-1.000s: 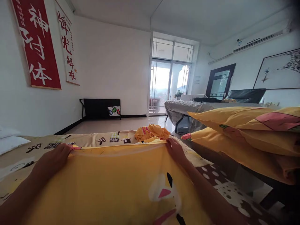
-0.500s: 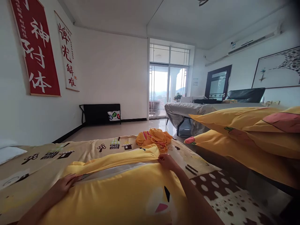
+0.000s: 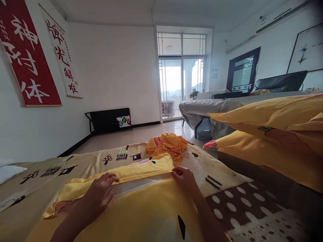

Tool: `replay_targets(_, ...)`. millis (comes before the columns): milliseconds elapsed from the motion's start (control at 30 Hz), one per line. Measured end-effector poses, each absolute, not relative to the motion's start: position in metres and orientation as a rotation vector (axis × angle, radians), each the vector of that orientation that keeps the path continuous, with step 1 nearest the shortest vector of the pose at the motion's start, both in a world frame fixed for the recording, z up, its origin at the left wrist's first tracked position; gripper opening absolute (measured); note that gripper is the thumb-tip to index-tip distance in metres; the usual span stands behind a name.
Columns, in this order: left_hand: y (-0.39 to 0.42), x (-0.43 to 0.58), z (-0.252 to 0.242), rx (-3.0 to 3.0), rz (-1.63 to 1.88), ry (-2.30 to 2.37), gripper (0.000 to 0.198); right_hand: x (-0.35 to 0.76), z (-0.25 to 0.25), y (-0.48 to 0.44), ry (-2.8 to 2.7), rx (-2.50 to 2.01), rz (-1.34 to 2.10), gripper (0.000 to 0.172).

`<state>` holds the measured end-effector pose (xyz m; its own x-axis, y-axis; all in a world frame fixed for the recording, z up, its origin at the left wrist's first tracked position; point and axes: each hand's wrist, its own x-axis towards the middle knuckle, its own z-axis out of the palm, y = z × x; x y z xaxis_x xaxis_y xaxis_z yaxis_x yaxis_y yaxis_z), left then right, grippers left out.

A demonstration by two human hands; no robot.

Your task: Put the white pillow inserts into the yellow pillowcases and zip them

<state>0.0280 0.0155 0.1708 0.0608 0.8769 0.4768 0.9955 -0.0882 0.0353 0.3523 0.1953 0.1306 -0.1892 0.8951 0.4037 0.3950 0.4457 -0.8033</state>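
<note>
A yellow pillowcase lies in front of me on the patterned blanket. Through its long slit, a strip of the white pillow inside shows. At the slit's right end, my right hand pinches the pillowcase edge. My left hand is over the left part of the slit, its fingers loosely bent and apart, the fingertips by the folded-back flap. Just beyond the flap rests a crumpled heap of orange-yellow cloth.
Stacked yellow pillows with carrot prints stand at the right. Behind them is a table under a plastic cover. A black folded panel leans on the far wall, left of the glass sliding door. A white corner shows at far left.
My left hand has left the slit's left end and moved right, over the opening. The visible white strip is shorter. My right hand keeps its pinch. The camera view has shifted slightly.
</note>
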Motion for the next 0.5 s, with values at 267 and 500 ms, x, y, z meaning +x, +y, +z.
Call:
replay_targets(267, 0.105, 0.214, 0.194, -2.402, -0.172, -1.590, 0.023, 0.356, 0.130, 0.197, -1.831, -1.031, 0.722, 0.020)
replay_targets(500, 0.096, 0.244, 0.179, -2.456, 0.081, -1.649, 0.027, 0.359, 0.130, 0.199, -1.811, -0.991, 0.749, 0.021)
